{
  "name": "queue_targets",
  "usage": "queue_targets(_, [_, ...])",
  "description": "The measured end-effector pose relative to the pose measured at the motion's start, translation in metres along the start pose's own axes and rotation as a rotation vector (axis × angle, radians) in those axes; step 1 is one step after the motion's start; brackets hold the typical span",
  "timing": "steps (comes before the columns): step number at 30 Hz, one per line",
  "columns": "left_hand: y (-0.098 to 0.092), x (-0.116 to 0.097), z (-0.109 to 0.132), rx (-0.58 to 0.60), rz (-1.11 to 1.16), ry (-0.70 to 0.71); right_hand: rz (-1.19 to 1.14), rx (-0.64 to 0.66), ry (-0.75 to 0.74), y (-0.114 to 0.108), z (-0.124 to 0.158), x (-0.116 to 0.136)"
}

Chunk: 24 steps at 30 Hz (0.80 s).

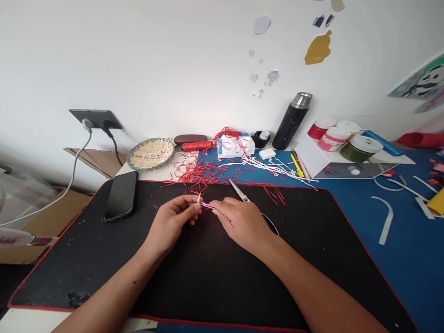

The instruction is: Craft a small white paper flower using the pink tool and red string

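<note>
Over the black mat, my left hand (pixel 176 215) is closed in a pinch on a small piece of white cord (pixel 199 198), which stands up between thumb and forefinger. My right hand (pixel 237 217) grips a thin purple crochet hook (pixel 208 206), its tip touching or very close to the white cord at the left fingertips. The exact contact is too small to make out. Scissors (pixel 239 190) lie just behind my right hand, blades pointing away to the left; the hand hides part of them.
Loose red cord pieces (pixel 204 173) and white cords (pixel 274 166) lie behind the mat (pixel 194 277). Farther back are a woven plate (pixel 151 155), a red thread spool (pixel 197 146) and a black flask (pixel 292 121). A phone (pixel 120 196) rests at left; paint jars (pixel 361 147) stand right.
</note>
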<state>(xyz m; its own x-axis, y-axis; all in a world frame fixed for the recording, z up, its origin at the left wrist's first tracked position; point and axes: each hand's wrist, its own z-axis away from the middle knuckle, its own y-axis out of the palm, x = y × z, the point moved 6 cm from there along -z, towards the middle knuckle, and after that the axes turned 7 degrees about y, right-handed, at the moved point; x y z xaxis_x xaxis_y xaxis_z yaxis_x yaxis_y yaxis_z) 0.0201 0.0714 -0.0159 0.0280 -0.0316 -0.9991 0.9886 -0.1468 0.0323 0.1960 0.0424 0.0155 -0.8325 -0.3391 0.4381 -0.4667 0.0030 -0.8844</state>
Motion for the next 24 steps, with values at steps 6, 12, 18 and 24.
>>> queue_targets(6, [-0.004,-0.003,-0.001,-0.029,0.04,0.018,-0.278,-0.098,0.061,-0.01,-0.001,-0.005])
queue_targets(12, [-0.002,-0.006,0.001,-0.046,0.056,0.022,-0.638,-0.091,0.211,-0.007,-0.005,-0.016])
queue_targets(18, [0.002,-0.006,0.004,-0.016,0.061,0.049,-0.867,-0.021,0.268,0.004,-0.007,-0.013])
queue_targets(24, [0.008,-0.006,0.007,0.049,0.052,0.052,-0.975,0.052,0.316,0.01,-0.009,-0.01])
